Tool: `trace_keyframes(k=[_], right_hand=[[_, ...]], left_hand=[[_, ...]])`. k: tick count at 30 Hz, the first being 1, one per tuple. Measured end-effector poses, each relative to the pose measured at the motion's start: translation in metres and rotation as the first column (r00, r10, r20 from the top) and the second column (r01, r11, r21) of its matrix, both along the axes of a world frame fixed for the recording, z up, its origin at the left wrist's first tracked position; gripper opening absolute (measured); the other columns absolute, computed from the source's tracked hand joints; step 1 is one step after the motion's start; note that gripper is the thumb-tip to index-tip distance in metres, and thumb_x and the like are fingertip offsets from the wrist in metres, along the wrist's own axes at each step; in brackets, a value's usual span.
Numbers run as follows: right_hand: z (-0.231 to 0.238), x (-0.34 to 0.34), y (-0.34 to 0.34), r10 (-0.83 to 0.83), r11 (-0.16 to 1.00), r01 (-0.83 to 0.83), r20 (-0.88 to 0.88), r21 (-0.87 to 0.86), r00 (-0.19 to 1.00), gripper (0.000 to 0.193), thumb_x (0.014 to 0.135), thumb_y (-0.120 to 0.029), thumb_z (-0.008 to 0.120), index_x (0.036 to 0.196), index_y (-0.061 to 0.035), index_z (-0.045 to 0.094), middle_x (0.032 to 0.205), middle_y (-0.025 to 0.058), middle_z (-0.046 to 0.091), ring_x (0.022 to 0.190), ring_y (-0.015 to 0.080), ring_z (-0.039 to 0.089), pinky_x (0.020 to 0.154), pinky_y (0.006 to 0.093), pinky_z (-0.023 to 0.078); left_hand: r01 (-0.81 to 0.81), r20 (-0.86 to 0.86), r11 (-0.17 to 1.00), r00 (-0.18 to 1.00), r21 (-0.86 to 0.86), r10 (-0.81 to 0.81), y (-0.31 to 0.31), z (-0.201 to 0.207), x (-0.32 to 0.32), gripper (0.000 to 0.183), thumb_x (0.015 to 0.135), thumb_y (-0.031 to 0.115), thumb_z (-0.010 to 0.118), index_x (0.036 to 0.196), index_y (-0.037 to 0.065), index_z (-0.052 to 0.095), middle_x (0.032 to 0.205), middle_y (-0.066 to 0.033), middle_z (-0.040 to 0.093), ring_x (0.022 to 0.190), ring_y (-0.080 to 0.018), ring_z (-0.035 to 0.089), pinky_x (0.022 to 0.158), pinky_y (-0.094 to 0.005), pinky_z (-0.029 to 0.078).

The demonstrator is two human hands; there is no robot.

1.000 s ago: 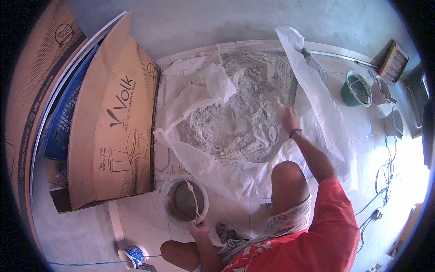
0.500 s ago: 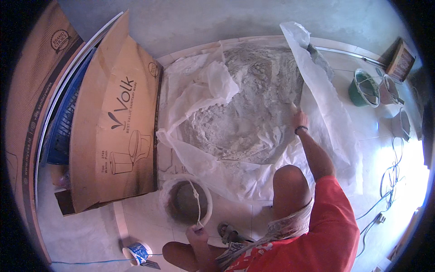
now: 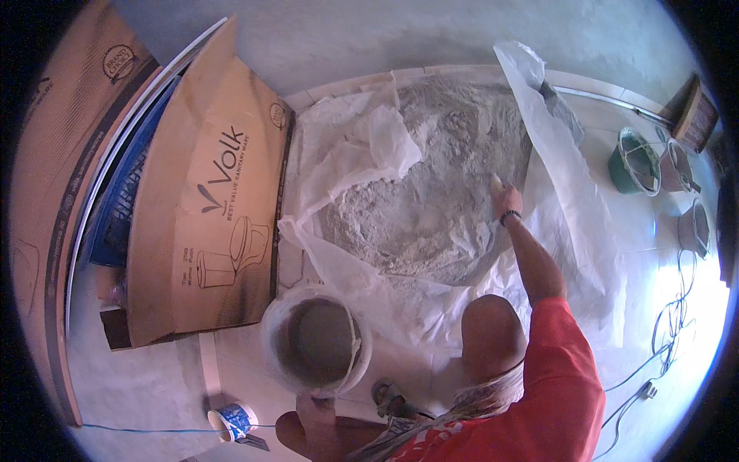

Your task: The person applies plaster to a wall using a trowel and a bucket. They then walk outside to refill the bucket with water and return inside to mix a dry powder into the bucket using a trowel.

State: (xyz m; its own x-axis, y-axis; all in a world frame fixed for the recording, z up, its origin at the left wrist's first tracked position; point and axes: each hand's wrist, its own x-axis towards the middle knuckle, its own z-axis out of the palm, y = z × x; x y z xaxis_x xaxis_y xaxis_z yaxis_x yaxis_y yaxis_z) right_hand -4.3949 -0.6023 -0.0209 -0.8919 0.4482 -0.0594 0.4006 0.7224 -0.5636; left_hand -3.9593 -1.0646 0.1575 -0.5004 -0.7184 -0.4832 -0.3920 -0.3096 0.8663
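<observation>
A whitish bucket (image 3: pixel 272 356) with a grey inside is tipped up in front of my left knee, its thin handle lying along the right side of the rim. At its near side my left hand (image 3: pixel 315 410) grips it, with the fingertips hidden behind the bucket. My right hand (image 3: pixel 506 202) reaches out over the right part of a heap of grey powder (image 3: pixel 439 165). Its fingers are closed around something small and pale that sticks out ahead of them; its kind I cannot make out. White plastic sheeting (image 3: pixel 362 158) lies under and around the powder.
Large cardboard boxes (image 3: pixel 208 208) stand at the left. A green bucket (image 3: pixel 635 162) and other containers are at the far right, with cables (image 3: pixel 670 331) on the floor nearer. A blue-and-white tub (image 3: pixel 233 421) lies at the lower left. A wall (image 3: pixel 369 38) closes the back.
The bucket has come up closer and tilted. My left hand has shifted from the bucket's handle to its near side. My right hand has barely moved over the powder.
</observation>
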Motion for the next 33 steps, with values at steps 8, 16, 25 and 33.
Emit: trace_keyframes(k=[8,16,25,33], right_hand=[[-0.008,0.015,0.021,-0.001,1.0,-0.001,-0.068,-0.028,0.998,0.035,0.073,-0.036,0.06,0.086,-0.004,0.064,0.083,0.0227,0.062,0.081,0.0371,0.06,0.07,0.0435,0.046],[0.057,0.043,0.012,0.117,0.993,-0.118,-0.076,-0.015,0.99,0.031,0.071,-0.031,0.063,0.085,-0.0032,0.064,0.078,0.0223,0.062,0.077,0.0362,0.06,0.066,0.0419,0.046],[0.106,0.054,0.023,0.287,0.956,-0.287,-0.013,-0.055,0.958,0.031,0.072,-0.03,0.064,0.082,-0.0009,0.062,0.067,0.0174,0.061,0.063,0.0296,0.06,0.059,0.0383,0.047],[0.242,0.103,-0.051,0.417,0.848,-0.387,0.006,-0.361,0.909,0.015,0.078,-0.014,0.062,0.088,-0.0026,0.062,0.056,0.0005,0.054,0.041,0.0055,0.046,0.035,0.0219,0.035]], left_hand=[[-0.07,-0.038,0.922,0.995,0.381,0.092,0.012,0.044,-0.066,0.04,0.064,0.0,0.053,0.104,-0.001,0.048,0.1,-0.0113,0.052,0.09,-0.0267,0.054,0.071,-0.0395,0.048],[0.232,-0.147,0.905,0.971,0.356,-0.191,0.011,0.016,-0.125,0.032,0.069,0.0,0.053,0.1,0.0,0.05,0.094,-0.0101,0.054,0.083,-0.0247,0.057,0.07,-0.0409,0.05],[0.371,-0.148,0.857,0.928,0.357,-0.341,0.04,-0.008,-0.179,0.033,0.065,-0.001,0.056,0.096,-0.001,0.048,0.082,-0.0095,0.051,0.066,-0.0168,0.054,0.051,-0.0305,0.047],[0.303,-0.122,0.864,0.953,0.402,-0.278,0.06,-0.024,-0.195,0.028,0.065,0.002,0.056,0.091,0.001,0.046,0.074,-0.008,0.05,0.057,-0.0196,0.054,0.045,-0.0355,0.052]])
